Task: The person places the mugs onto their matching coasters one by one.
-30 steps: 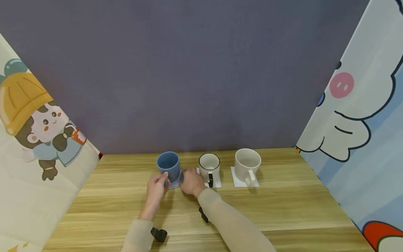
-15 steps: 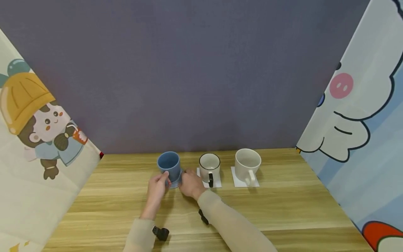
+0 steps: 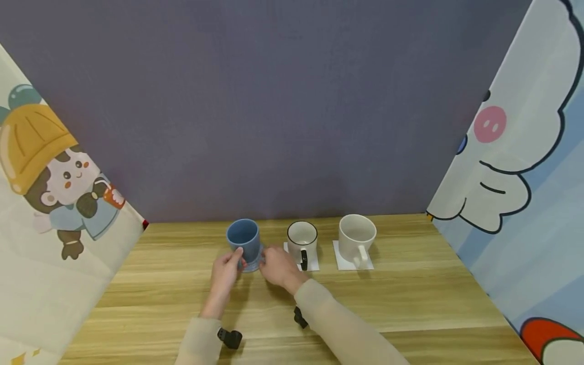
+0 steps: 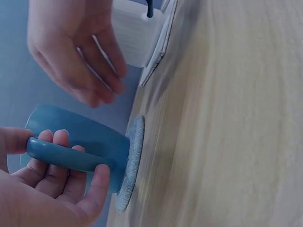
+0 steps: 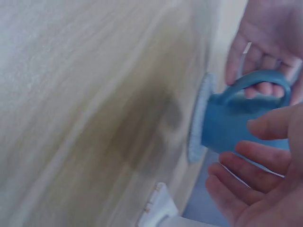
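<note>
A blue mug (image 3: pixel 243 238) stands upright on a round, woven blue-grey coaster (image 4: pixel 132 163). My left hand (image 3: pixel 223 274) holds the mug by its handle (image 4: pixel 66 158), fingers through the loop and thumb on the outside. On the mug's other side is my right hand (image 3: pixel 279 266), its fingers loosely bent and nothing in its grasp. A gap shows between those fingers and the mug's wall in the left wrist view. Just right of that hand, a white mug (image 3: pixel 301 234) with a dark rim and black handle sits on a white square coaster (image 3: pixel 314 264).
Farther right, a plain white mug (image 3: pixel 353 241) rests on another white square coaster (image 3: pixel 338 261). All the mugs stand toward the back of the wood-grain table (image 3: pixel 410 284), before a dark grey-purple backdrop (image 3: pixel 292 101). Printed cartoon cloths flank the table.
My right wrist and sleeve have shifted slightly right and back toward me. The left hand, the blue mug and the other mugs stay in place.
</note>
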`<state>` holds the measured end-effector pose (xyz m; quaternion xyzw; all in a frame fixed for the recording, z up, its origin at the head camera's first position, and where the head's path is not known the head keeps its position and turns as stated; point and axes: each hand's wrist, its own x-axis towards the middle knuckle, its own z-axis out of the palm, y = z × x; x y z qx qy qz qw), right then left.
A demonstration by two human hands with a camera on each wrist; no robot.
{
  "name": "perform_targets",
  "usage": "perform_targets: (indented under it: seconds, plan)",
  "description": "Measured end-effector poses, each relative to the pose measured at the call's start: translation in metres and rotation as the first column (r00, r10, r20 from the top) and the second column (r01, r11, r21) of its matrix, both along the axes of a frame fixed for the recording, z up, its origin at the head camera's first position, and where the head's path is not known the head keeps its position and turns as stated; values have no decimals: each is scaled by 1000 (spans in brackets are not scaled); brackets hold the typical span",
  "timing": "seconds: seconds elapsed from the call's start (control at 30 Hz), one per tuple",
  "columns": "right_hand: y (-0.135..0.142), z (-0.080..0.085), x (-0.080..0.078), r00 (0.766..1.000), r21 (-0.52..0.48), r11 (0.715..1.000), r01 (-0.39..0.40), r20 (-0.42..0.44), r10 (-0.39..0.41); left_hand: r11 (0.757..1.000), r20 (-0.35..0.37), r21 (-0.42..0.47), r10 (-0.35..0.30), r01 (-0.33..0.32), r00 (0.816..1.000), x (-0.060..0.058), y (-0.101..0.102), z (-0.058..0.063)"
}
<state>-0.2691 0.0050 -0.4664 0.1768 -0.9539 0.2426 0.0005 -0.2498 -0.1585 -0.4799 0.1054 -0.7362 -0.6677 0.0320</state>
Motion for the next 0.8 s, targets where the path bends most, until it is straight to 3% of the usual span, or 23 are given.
perform_targets:
  seconds: [0.33, 0.5, 0.67, 0.8]
  plan:
    - [14, 23, 18, 996, -82, 994, -74, -54, 70, 998, -51, -51, 26, -29, 998, 1, 0, 0]
    - [23, 33, 28, 992, -85, 993, -82, -103, 73, 980, -58, -194, 33, -43, 998, 0, -2, 1]
    - [31, 43, 40, 983, -81, 993, -85, -171, 70, 912, -116, -405, 18, -64, 993, 2, -5, 3]
    - [38, 49, 49, 972, -70, 996, -64, -230, 46, 830, -173, -551, -10, -89, 985, 9, -6, 8]
